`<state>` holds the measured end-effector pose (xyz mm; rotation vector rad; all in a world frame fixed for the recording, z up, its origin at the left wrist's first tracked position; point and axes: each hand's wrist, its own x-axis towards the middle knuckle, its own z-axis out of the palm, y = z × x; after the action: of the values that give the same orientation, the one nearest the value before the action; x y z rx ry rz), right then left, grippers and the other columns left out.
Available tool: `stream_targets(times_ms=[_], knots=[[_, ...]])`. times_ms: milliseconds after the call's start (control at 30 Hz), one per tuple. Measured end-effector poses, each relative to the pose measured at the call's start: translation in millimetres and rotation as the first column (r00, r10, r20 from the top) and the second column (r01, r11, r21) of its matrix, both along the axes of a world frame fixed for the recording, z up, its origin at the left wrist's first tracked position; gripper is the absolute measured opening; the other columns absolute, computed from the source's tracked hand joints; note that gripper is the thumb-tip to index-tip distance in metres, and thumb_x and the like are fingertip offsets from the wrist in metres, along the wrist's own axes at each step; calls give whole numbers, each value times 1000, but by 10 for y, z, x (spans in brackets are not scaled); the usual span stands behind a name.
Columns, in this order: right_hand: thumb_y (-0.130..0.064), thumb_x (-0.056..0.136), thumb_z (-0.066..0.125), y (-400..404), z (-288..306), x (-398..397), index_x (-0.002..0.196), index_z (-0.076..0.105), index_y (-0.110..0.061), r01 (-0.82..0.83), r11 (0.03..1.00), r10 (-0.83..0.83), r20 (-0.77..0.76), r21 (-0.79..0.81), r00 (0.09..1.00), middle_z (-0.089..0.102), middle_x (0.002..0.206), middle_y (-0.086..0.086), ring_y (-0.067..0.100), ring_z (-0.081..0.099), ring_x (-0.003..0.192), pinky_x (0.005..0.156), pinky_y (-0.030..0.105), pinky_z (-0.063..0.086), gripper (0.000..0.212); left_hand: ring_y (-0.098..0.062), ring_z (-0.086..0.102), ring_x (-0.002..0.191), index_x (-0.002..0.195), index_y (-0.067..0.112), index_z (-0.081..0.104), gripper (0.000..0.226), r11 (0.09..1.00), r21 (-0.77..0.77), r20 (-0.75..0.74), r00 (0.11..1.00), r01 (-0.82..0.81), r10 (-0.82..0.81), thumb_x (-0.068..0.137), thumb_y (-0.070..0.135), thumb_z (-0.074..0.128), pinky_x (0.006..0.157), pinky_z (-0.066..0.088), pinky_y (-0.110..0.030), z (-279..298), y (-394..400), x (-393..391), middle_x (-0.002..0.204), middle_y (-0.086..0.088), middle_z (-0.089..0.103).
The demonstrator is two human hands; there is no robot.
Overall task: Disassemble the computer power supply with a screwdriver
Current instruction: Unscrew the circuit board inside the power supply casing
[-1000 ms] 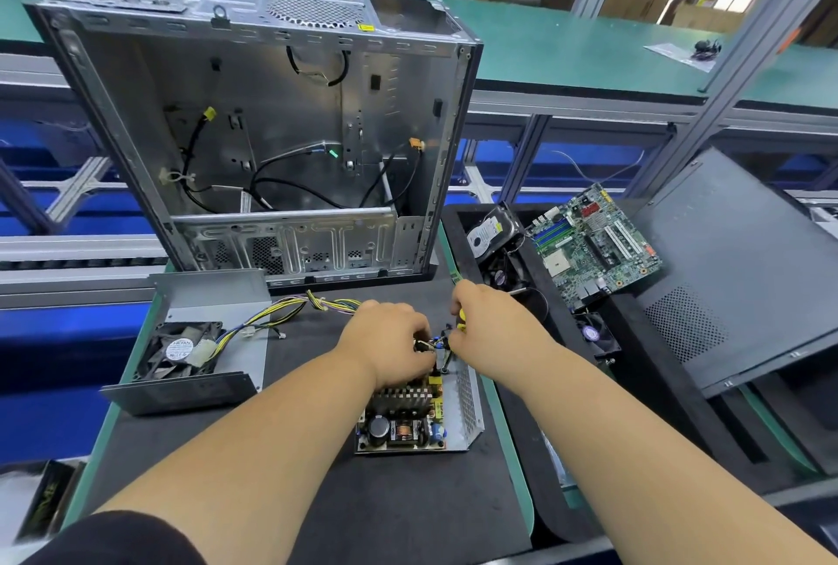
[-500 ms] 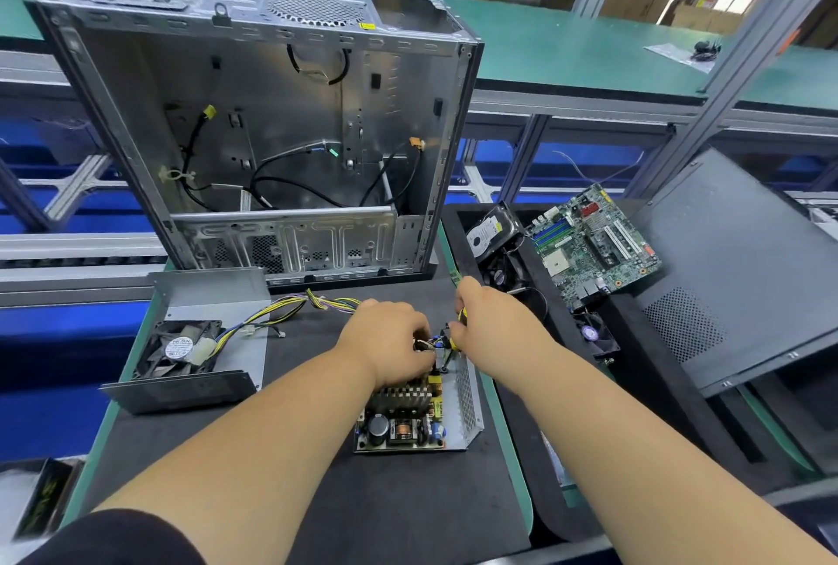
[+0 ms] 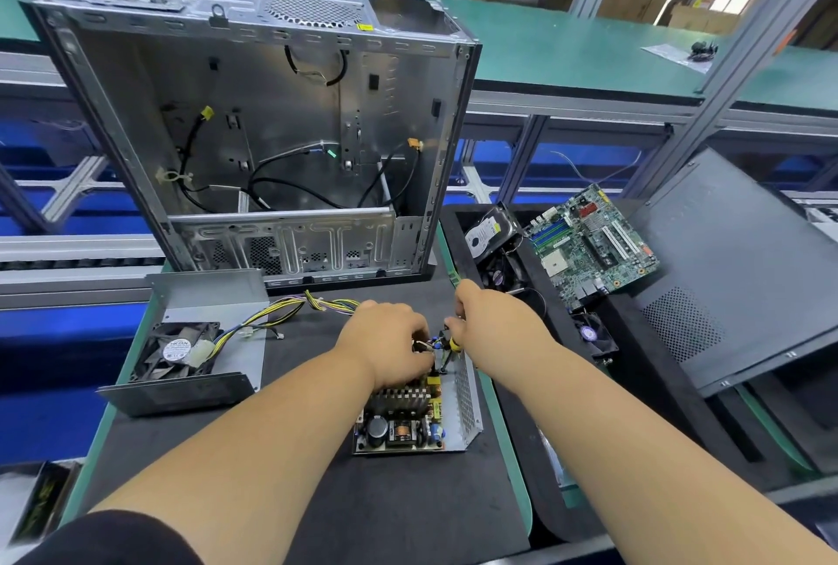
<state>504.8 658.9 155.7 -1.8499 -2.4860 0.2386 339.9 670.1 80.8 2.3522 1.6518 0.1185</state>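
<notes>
Probably mid-unscrewing, the left hand [image 3: 392, 344] grips the power supply [image 3: 415, 417] while right hand [image 3: 492, 322] fingers clamp the screwdriver [image 3: 451, 349], needing steady turning next.

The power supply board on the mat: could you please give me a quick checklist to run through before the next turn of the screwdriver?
1. Right hand grips the screwdriver: ok.
2. Left hand steadies the power supply board: ok.
3. Screwdriver tip seated in a screw: cannot tell, hidden by the hands.
4. Yellow wire bundle clear of the tool: ok.
5. Removed cover with fan set aside to the left: ok.
</notes>
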Motion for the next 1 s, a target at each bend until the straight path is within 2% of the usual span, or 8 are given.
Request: stream_targets(times_ms=[133, 233, 300, 467, 700, 833, 900, 1000], knots=[[-24, 93, 60, -10, 15, 6, 98, 46, -14, 10, 1000, -12, -98, -21, 995, 54, 90, 3, 25, 50, 80, 63, 34, 33, 19, -18, 59, 107, 108, 34, 68, 36, 1000, 4, 2, 1000, -2, 2, 82, 54, 54, 96, 38, -38, 5, -1, 1, 107, 7, 65], [-19, 89, 59, -8, 18, 1, 102, 53, -11, -23, 999, 19, -97, -39, 995, 56, 104, 8, 29, 52, 96, 75, 35, 40, 16, -19, 59, 107, 108, 33, 68, 36, 1000, 2, 5, 1000, -1, 1, 82, 53, 55, 96, 38, -38, 12, -5, 1, 106, 7, 66], [-22, 89, 57, -17, 18, -7, 100, 53, -11, -44, 998, 42, -64, -32, 997, 55, 103, 8, 30, 52, 99, 78, 37, 43, 15, -19, 59, 107, 108, 33, 68, 36, 1000, 3, 5, 1000, -1, 1, 82, 54, 55, 97, 38, -38, 14, -7, 2, 106, 7, 65], [-50, 100, 43, -4, 0, 6, 91, 46, -18, -42, 997, 33, 129, 69, 991, 56, 83, 2, 28, 54, 79, 63, 35, 36, 34, -20, 59, 106, 107, 34, 67, 34, 1000, -4, 8, 1000, -10, 10, 81, 52, 54, 96, 37, -38, 18, -16, 5, 105, 6, 64], [-28, 94, 59, 28, -6, 0, 102, 48, -14, 10, 999, -13, -71, -39, 997, 56, 92, 3, 27, 51, 81, 63, 35, 34, 20, -19, 58, 108, 109, 35, 67, 35, 1000, -1, 15, 1000, -12, 12, 81, 53, 55, 97, 36, -37, 21, -18, 4, 109, 7, 65], [-18, 88, 60, 23, 9, 2, 102, 56, -10, 3, 999, -8, -91, -50, 996, 58, 106, 9, 28, 54, 95, 73, 35, 43, 16, -18, 58, 109, 110, 35, 66, 36, 1000, -3, 12, 1000, -6, 6, 82, 53, 55, 99, 37, -38, 25, -11, 5, 111, 7, 65], [-19, 87, 60, 15, 16, 9, 100, 58, -11, -19, 999, 16, -68, -46, 998, 57, 105, 8, 28, 53, 99, 79, 36, 44, 16, -18, 58, 109, 111, 35, 66, 36, 1000, -2, 10, 1000, -5, 5, 82, 53, 55, 98, 37, -38, 24, -8, 4, 111, 7, 65], [-36, 90, 55, -5, 10, 16, 95, 58, -20, -45, 999, 45, 16, 25, 999, 60, 95, 1, 25, 56, 93, 69, 33, 39, 17, -18, 58, 108, 109, 35, 66, 35, 1000, -7, 10, 1000, -6, 6, 82, 54, 54, 98, 36, -38, 23, -8, 5, 110, 7, 64]])
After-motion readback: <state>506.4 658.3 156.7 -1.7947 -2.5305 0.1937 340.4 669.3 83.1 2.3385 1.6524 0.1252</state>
